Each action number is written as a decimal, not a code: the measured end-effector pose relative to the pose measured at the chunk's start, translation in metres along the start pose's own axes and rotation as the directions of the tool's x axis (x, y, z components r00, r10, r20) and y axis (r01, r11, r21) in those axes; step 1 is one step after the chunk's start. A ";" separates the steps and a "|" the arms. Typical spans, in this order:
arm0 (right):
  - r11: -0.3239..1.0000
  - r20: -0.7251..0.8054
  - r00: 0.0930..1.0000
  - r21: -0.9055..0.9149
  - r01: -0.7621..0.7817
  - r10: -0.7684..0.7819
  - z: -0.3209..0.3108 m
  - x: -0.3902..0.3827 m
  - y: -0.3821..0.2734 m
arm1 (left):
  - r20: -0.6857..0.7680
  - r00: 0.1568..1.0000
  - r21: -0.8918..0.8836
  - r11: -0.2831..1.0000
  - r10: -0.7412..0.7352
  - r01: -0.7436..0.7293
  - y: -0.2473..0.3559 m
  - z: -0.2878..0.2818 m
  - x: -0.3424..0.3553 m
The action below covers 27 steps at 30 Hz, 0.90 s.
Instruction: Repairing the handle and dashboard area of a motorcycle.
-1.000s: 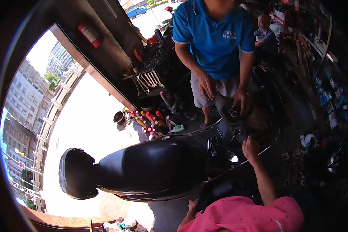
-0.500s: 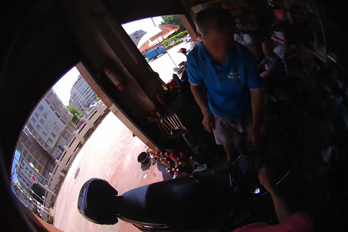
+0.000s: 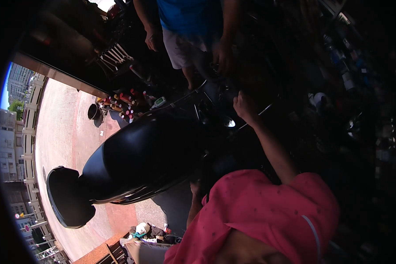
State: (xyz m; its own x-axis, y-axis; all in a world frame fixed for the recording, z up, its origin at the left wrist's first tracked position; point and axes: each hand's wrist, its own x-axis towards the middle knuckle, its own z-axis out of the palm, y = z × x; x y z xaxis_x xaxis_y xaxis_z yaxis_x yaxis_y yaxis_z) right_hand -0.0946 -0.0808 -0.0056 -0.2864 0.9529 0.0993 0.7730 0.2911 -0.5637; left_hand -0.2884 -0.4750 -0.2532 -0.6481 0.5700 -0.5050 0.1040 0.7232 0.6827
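A black scooter lies across the middle, its long seat point(image 3: 141, 154) toward me and its rounded rear box point(image 3: 68, 198) at the lower left. My right hand point(image 3: 244, 107) reaches forward from my pink sleeve, its fingers curled on a dark part of the handlebar area point(image 3: 215, 94), beside a small shiny mirror point(image 3: 230, 123). In shadow under the seat's near edge is my left hand point(image 3: 196, 190); what it holds is hidden. Across the scooter stands a person in a blue shirt point(image 3: 189, 17), with one hand point(image 3: 222, 55) on the handlebar and the other hand point(image 3: 154, 40) hanging free.
Several red-handled tools point(image 3: 123, 103) and a black bucket point(image 3: 93, 112) sit on the ground beyond the seat. A rack of wrenches point(image 3: 114, 55) stands behind them. Sunlit pink paving point(image 3: 61, 132) spreads to the left. Dark cluttered shelves point(image 3: 347, 79) fill the right. Rags and small items point(image 3: 145, 231) lie near my feet.
The view has swung down and closer; the blue-shirted person now shows only from the chest down. My right hand stays at the scooter's front, and my pink shirt fills the lower edge.
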 end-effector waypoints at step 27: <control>0.980 -0.151 0.976 -0.148 0.135 -0.158 0.012 0.004 0.006 | -0.001 0.957 0.143 0.947 -0.291 0.288 0.029 -0.011 -0.007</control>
State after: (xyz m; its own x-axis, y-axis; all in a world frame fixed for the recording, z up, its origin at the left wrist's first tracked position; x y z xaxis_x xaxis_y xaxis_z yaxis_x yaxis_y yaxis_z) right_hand -0.0981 -0.0765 -0.0186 -0.3162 0.8969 0.3091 0.8021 0.4267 -0.4177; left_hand -0.2892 -0.4621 -0.2239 -0.6513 0.3345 -0.6811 0.0196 0.9047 0.4255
